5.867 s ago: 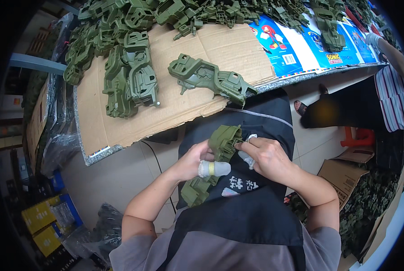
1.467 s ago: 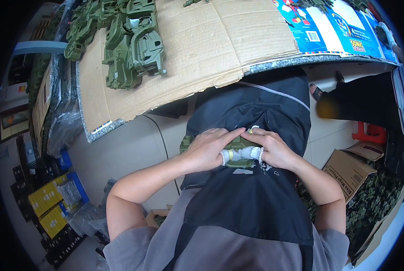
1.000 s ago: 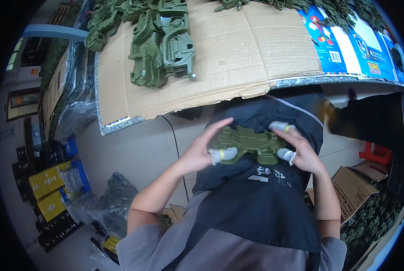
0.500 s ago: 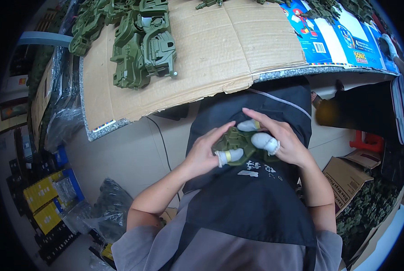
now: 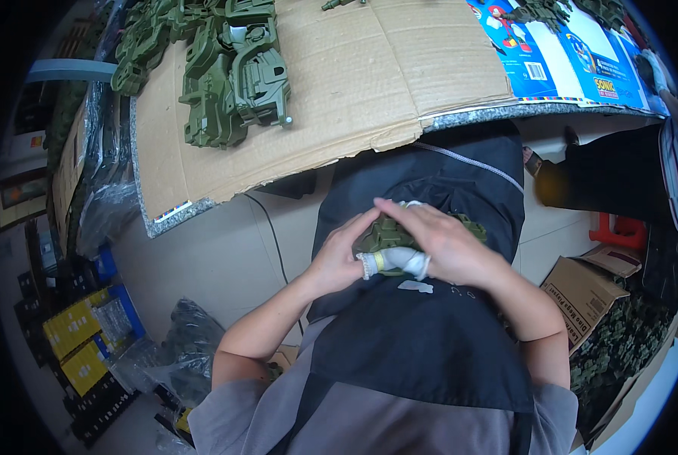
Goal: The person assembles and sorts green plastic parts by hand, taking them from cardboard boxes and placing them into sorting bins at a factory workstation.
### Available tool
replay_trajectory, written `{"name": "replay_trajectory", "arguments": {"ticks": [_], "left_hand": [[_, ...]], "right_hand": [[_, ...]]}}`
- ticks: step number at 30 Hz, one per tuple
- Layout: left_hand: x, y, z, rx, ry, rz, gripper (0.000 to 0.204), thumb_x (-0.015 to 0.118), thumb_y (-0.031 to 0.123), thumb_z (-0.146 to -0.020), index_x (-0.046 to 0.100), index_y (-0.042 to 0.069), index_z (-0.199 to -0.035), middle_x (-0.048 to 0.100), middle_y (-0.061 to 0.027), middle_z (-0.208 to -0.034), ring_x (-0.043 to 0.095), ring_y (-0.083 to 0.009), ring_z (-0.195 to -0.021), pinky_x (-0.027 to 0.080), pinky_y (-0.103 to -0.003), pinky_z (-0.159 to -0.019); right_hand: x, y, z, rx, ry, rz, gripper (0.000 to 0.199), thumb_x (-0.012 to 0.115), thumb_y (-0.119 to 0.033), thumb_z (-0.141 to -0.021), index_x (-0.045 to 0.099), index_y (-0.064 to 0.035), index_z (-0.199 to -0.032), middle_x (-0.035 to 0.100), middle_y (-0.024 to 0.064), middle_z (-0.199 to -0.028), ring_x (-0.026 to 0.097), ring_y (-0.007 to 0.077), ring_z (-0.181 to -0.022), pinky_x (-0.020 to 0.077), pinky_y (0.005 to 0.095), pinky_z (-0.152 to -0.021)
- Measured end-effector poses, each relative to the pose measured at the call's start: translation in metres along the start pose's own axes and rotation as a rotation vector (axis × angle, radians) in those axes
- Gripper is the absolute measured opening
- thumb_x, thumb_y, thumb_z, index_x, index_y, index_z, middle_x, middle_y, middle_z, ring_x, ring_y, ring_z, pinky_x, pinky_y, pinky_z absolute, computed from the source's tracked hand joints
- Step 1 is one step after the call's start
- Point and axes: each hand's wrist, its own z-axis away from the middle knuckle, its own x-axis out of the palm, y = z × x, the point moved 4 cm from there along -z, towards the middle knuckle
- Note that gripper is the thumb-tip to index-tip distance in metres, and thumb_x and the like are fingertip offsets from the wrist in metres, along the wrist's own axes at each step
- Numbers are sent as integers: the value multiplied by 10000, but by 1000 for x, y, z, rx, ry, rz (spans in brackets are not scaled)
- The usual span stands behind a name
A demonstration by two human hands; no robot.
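Note:
Over my lap, on a black apron [image 5: 422, 349], I hold a dark green plastic toy part [image 5: 380, 233] between both hands. My left hand [image 5: 335, 262] is closed round its left side, with the white-covered thumb along the near edge. Bent across the top and right side, my right hand [image 5: 454, 249] presses on the part and hides much of it. Its white-covered thumb meets the left thumb, and the index fingertips nearly touch. A further green piece [image 5: 471, 226] shows past the right fingers; I cannot tell whether it is the same part.
Brown cardboard [image 5: 354, 91] covers the table ahead. Several green toy vehicle bodies [image 5: 261, 83] lie on it at the left, and small green parts [image 5: 540, 14] lie on blue printed sheets [image 5: 517, 57]. At right are a person's dark-clad leg [image 5: 604, 178] and a carton [image 5: 585, 299].
My right hand has moved left and turned over the green part, covering more of it. The thumbs and index fingertips have come closer together. My left hand stays nearly in place.

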Motion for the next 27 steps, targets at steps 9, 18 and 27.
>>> {"name": "replay_trajectory", "arguments": {"ticks": [9, 18, 27], "left_hand": [[5, 5, -9, 9, 55, -14, 691, 652, 65, -721, 353, 71, -1344, 452, -155, -1295, 455, -263, -1197, 378, -332, -951], [28, 53, -46, 349, 113, 349, 1000, 654, 319, -805, -99, 73, -1415, 236, -173, -1432, 300, -262, -1298, 234, -340, -1051], [11, 101, -56, 427, -129, -410, 673, 652, 300, -763, 371, 139, -1353, 415, -203, -1291, 484, -388, -1096, 411, -383, -892]], "right_hand": [[-13, 36, -10, 28, -152, -221, 754, 568, 48, -605, 402, -112, -1323, 550, 204, -1155, 520, 323, -1100, 414, 383, -923], [-57, 17, 30, 67, 427, -406, 808, 686, -170, -767, 200, -38, -1399, 294, 167, -1390, 330, 255, -1271, 300, 378, -1026], [-94, -16, 43, -171, 375, -17, 682, 683, -31, -663, 439, -77, -1298, 521, 135, -974, 552, 287, -879, 444, 320, -740]]}}
